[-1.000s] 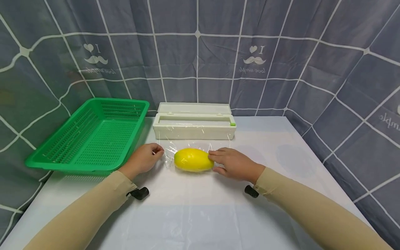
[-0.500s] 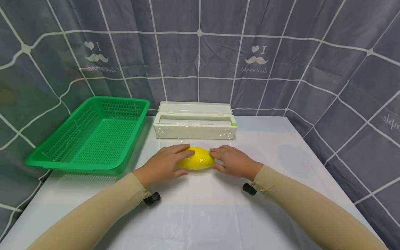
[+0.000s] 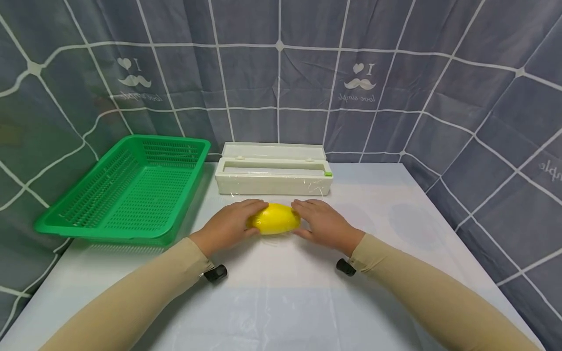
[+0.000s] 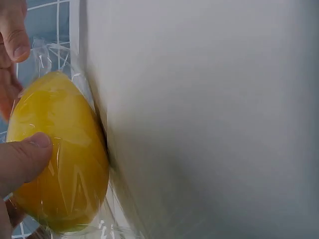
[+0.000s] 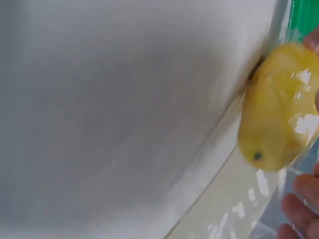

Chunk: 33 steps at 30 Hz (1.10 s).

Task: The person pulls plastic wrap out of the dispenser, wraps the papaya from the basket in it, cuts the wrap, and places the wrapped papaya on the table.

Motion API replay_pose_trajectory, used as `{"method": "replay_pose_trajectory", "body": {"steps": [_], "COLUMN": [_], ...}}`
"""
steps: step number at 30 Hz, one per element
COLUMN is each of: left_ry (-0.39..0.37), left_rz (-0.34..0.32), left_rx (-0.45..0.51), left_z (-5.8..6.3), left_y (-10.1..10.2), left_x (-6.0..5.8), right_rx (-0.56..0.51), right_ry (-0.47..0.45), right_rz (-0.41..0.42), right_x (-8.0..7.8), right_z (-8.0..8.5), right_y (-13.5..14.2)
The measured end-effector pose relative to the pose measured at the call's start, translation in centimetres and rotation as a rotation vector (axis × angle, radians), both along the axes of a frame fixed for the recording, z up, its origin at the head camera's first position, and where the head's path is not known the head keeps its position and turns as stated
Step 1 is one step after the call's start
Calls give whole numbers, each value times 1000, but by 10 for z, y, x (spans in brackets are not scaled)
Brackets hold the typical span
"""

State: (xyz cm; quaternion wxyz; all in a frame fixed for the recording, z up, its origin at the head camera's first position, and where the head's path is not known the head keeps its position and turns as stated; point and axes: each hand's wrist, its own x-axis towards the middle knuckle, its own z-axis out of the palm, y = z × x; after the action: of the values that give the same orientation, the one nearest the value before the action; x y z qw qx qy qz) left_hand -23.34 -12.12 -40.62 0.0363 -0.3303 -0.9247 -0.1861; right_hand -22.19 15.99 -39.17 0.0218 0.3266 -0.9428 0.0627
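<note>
A smooth yellow oval fruit (image 3: 275, 218), mango-like, lies lengthwise between the two hands in the head view. Clear plastic wrap covers it, with shiny creases in the left wrist view. The left hand (image 3: 228, 222) grips its left end, the thumb (image 4: 30, 154) on the near side and the fingers mostly hidden behind. At the right end is the right hand (image 3: 326, 222), its fingers loosely bent. In the right wrist view those fingers (image 5: 301, 201) stand beside the film, apart from the fruit (image 5: 276, 109), whose end bears a dark spot.
Behind the fruit stands a white wrap dispenser box (image 3: 274, 185) with its lid raised; film runs from its front. A green slotted basket (image 3: 175, 222) sits at the left on the white-covered table (image 3: 281, 312). Grey checked curtains (image 3: 307, 73) enclose the back and sides.
The left hand has moved right from the film's left edge onto the fruit. The fruit has shifted slightly away from the person, and the right hand has stayed by its right end.
</note>
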Motion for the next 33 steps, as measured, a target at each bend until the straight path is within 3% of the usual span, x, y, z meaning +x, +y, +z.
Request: {"method": "replay_pose_trajectory", "body": {"steps": [3, 9, 17, 23, 33], "left_ry": [-12, -94, -147, -162, -182], "left_rz": [11, 29, 59, 69, 70], "left_rx": [-14, -26, 12, 55, 48], "left_z": [-1, -2, -2, -2, -5], "left_y": [0, -1, 3, 5, 4], "left_x": [-2, -5, -7, -11, -16], "right_rx": [10, 60, 15, -25, -72], "right_ry": [29, -48, 11, 9, 17], "right_rz": [10, -6, -5, -44, -58], "right_x": [1, -1, -9, -13, -15], "right_z": [-1, -4, -9, -12, -14], "right_y": [-6, -12, -13, -16, -20]}}
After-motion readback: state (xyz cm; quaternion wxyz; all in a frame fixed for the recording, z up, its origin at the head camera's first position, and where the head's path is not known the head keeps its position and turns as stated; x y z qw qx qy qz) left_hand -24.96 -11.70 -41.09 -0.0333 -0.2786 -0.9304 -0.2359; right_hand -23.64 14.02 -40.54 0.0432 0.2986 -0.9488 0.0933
